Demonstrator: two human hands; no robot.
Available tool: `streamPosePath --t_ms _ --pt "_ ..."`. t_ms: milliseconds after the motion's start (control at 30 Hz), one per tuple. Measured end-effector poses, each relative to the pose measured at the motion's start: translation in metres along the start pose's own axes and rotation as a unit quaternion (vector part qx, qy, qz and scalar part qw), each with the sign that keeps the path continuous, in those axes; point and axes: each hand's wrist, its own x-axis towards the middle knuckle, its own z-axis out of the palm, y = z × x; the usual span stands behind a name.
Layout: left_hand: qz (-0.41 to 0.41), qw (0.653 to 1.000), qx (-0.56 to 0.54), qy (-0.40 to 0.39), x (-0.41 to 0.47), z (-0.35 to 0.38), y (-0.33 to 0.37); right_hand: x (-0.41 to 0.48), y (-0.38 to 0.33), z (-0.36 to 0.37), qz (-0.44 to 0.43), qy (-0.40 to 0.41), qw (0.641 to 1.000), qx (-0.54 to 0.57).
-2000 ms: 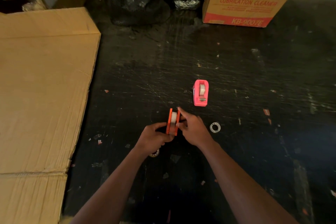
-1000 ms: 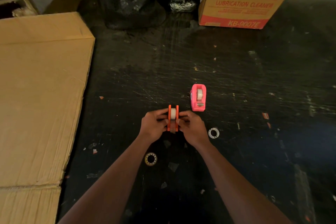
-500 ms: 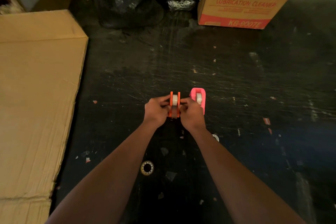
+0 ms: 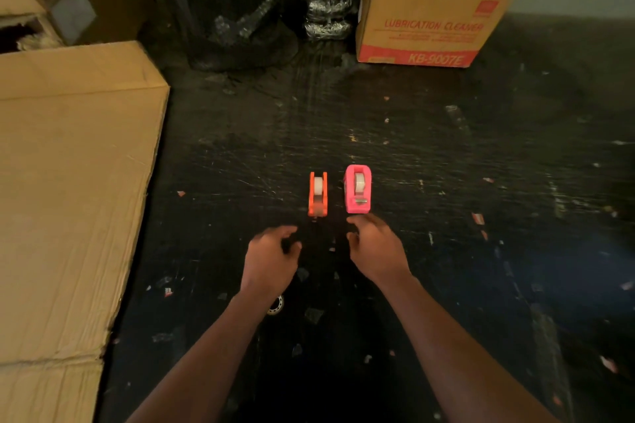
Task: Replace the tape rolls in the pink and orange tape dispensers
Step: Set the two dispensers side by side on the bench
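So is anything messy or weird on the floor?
Yes. Small scraps of litter dot the dark floor, and an empty tape core lies loose beside the left forearm. The orange dispenser and pink dispenser stand neatly side by side.

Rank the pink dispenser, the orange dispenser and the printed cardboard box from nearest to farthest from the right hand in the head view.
From the right hand:
1. Pink dispenser, just ahead of the fingertips.
2. Orange dispenser, ahead and to the left, beside the pink one.
3. Printed cardboard box, far ahead at the back of the dark surface.
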Motion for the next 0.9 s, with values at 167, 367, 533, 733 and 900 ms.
streamPosePath --t_ms 167,367,533,733,900 --pt "-0.007 0.993 0.118 0.013 -0.056 0.017 -0.03 -0.026 0.034 0.005 0.057 -0.033 0.996 -0.063" --pt "-0.05 0.992 0.116 0.017 -0.086 0.034 -0.048 -0.047 0.048 0.015 0.087 -0.039 0.995 -0.03" --pt "-0.026 0.997 0.071 0.026 -0.081 0.029 -0.048 -0.056 0.031 0.023 0.077 -0.026 0.997 0.014" --pt "-0.01 0.997 0.055 0.062 -0.048 -0.001 -0.038 -0.038 -0.021 0.031 0.025 -0.034 0.997 0.061" --pt "-0.011 0.996 0.057 0.074 0.002 -0.034 -0.037 0.002 -0.075 0.038 -0.002 -0.029 0.995 0.099"
